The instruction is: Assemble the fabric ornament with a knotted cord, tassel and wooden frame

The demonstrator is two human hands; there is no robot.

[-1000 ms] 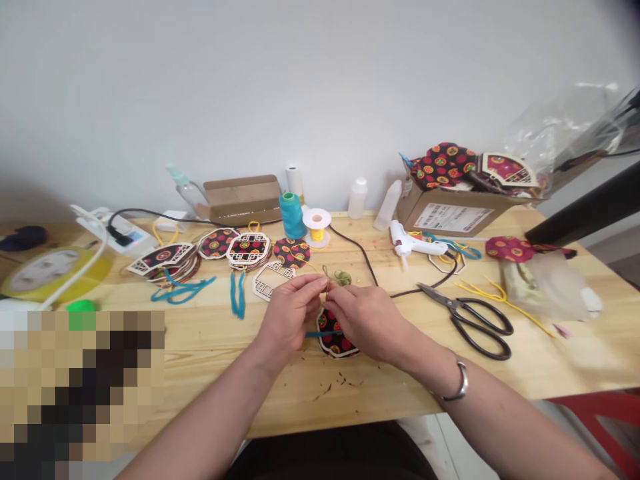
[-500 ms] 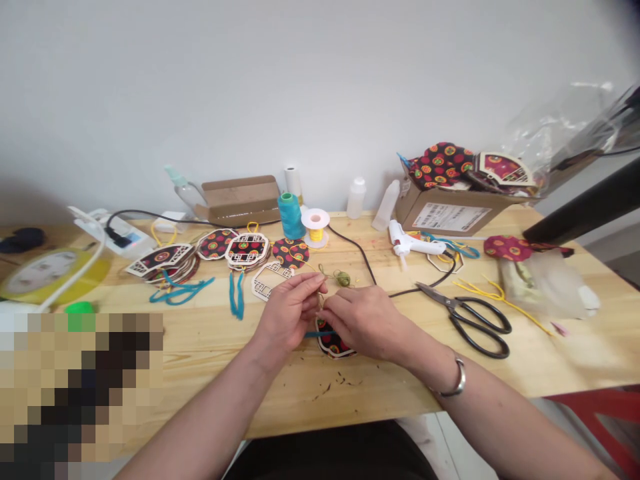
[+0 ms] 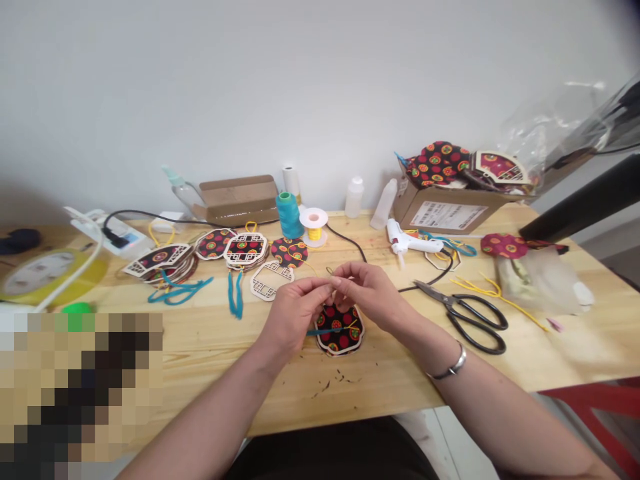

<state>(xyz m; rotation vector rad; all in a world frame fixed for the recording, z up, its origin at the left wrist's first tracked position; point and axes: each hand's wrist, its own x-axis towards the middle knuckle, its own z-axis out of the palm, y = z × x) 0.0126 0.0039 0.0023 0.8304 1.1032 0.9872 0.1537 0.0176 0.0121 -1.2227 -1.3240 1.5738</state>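
Fingertips meet over the pale wooden worktop (image 3: 210,347), right at the middle of the view! Left hand (image 3: 293,317) and right hand (image 3: 373,297) come together thumb to thumb, each nearly closed in a fine pinch, and a tiny olive-green loop of thin cord (image 3: 329,270) pokes up just above them. Both seem to have hold of it, though the exact grip is hidden behind the fingers.

Now look just below, on the wearer's side: a black fabric ornament with red and yellow flowers in a pale scalloped wooden frame (image 3: 340,340) lies flat on the worktop, its far edge tucked out of sight behind the fingers. No clear long axis on that one, but the narrow blue strip (image 3: 327,331) across it runs left to right, its left end reaching just beside the left hand, a yellow cord end (image 3: 353,327) near the right. Neither hand is plainly nearer; the ornament sits between the two wrists, apart from both grips as far as one can tell.

Off to the right, well apart, black-handled metal scissors (image 3: 473,319) lie open a touch, blades angled toward the right hand!
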